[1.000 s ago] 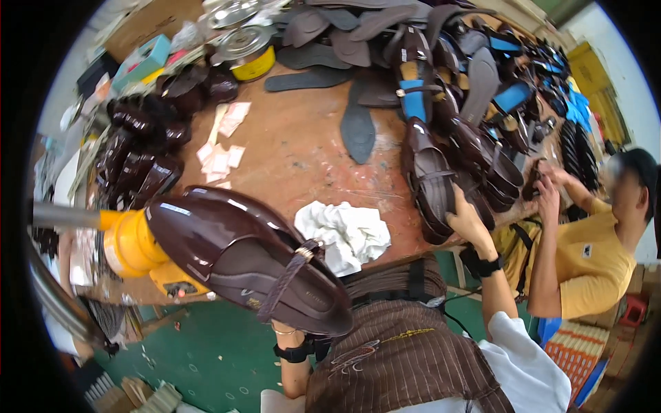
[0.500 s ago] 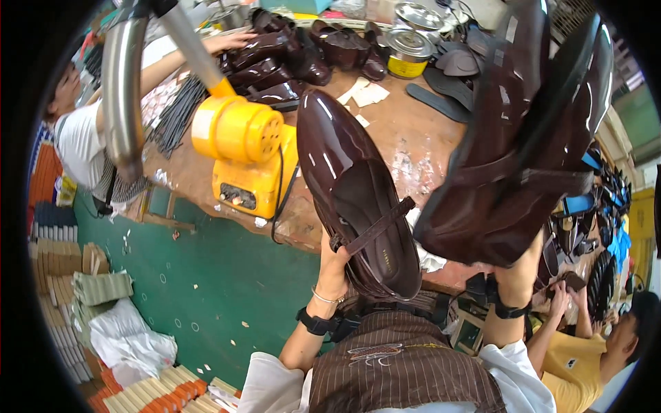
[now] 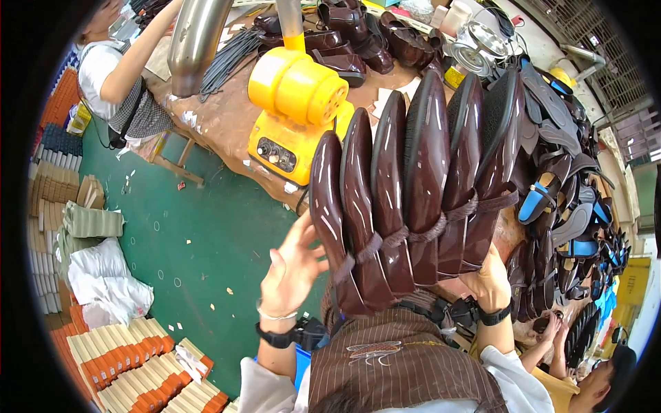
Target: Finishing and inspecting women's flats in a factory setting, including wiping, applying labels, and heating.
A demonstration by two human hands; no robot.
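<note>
Orange-and-cream flat boxes point(image 3: 131, 358) stacked in rows on the floor, lower left

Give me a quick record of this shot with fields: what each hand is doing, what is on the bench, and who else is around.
Left hand: open, fingers spread, touching the left side of the shoe row.
Right hand: supports the row from below on the right.
Shoe row: six glossy dark brown shoe uppers fanned side by side, toes up, straps across.
Workbench: yellow machine, more dark uppers and soles.
Floor: green, stacked boxes at lower left.
Others: one person at top left, another at bottom right.
</note>
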